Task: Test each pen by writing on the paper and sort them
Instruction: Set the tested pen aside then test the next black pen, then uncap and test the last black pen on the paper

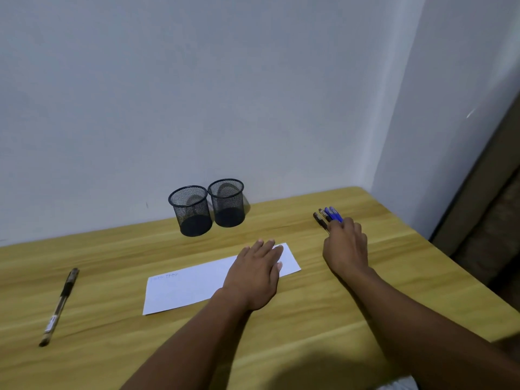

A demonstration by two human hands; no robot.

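A white strip of paper point(194, 287) lies on the wooden table point(118, 347), with faint scribbles near its left end. My left hand point(257, 274) rests flat on its right part, fingers spread. My right hand point(347, 246) reaches over a small bunch of pens point(327, 214), blue and dark ones, at the table's back right; its fingertips touch them, and whether it grips one is hidden. A single black pen point(60, 305) lies far left. Two black mesh cups point(191, 211) point(227, 202) stand side by side against the wall.
The table meets a white wall at the back and ends at a rounded right edge point(439, 243). A brown surface lies beyond that edge. Both mesh cups look empty.
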